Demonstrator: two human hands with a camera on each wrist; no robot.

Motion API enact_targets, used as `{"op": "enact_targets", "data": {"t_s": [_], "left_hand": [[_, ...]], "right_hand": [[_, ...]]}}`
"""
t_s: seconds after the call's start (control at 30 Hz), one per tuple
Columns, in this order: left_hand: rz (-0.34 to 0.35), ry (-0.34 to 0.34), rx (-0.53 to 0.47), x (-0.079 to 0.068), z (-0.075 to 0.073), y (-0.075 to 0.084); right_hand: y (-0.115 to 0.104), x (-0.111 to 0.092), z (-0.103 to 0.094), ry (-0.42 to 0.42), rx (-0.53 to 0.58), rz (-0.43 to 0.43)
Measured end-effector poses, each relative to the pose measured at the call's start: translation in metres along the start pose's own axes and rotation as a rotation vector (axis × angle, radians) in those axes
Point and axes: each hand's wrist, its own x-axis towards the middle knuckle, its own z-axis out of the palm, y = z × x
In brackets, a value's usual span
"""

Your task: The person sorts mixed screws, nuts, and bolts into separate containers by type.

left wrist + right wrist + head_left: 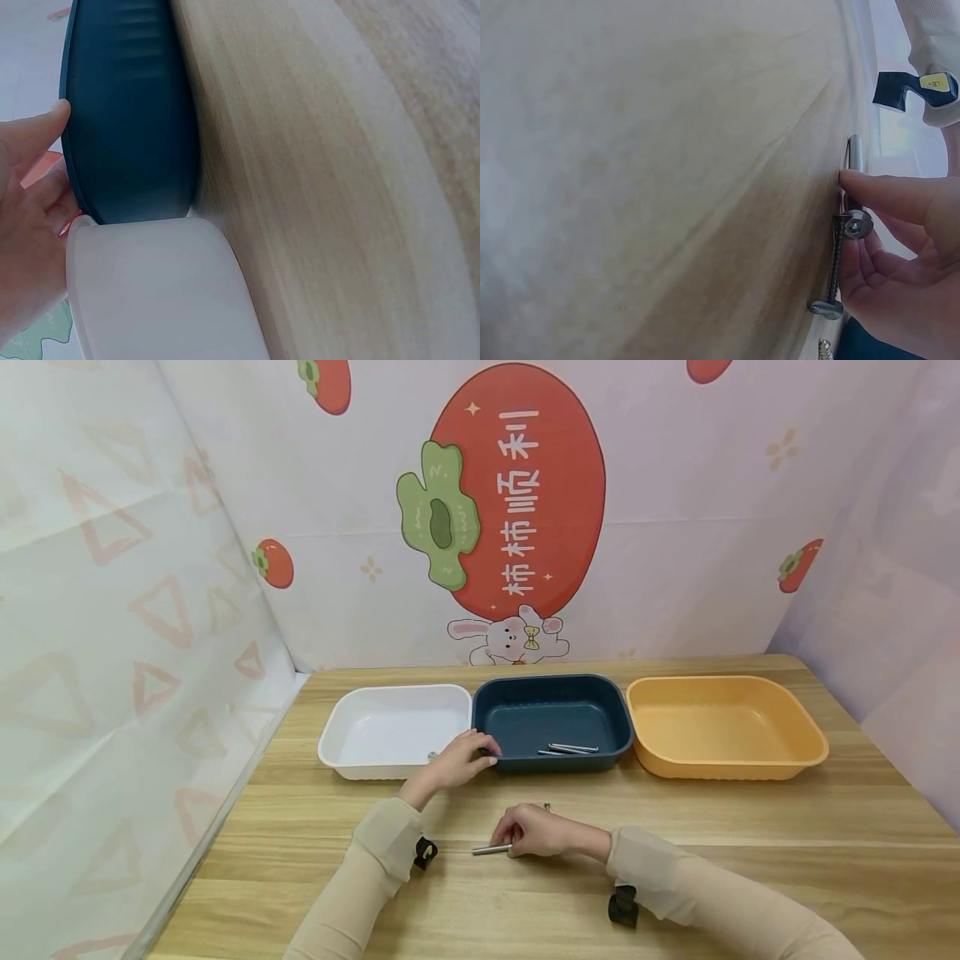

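Observation:
My right hand point(536, 831) pinches a silver bolt point(487, 850) low over the table, its smooth shaft pointing left. In the right wrist view, a round socket head point(857, 223) shows below the thumb. Beside that hand is a threaded screw point(835, 270) with a flat head; whether it touches the fingers I cannot tell. My left hand point(459, 762) grips the front left corner of the dark blue tray point(555, 765), thumb at the rim and fingers partly hidden behind it. Several long silver bolts point(573, 748) lie in this tray.
Left of the blue tray stands a white tray point(352, 727) with a small metal piece point(432, 755) near its front wall. A yellow tray point(723, 770) stands on the right. All three line the back of the wooden table point(300, 860), before a printed cloth.

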Motion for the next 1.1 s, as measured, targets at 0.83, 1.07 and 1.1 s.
{"op": "enact_targets", "data": {"t_s": [0.83,1.07,1.1], "left_hand": [[-0.005,0.004,-0.001,0.001,0.002,-0.002],[0.007,0.003,-0.002,0.001,0.002,-0.003],[0.007,0.003,-0.003,0.001,0.002,-0.003]], "right_hand": [[-0.002,-0.02,-0.036,0.096,-0.019,0.012],[-0.001,-0.028,-0.049,0.143,-0.049,0.016],[-0.001,-0.029,-0.051,0.148,-0.055,0.02]]}}
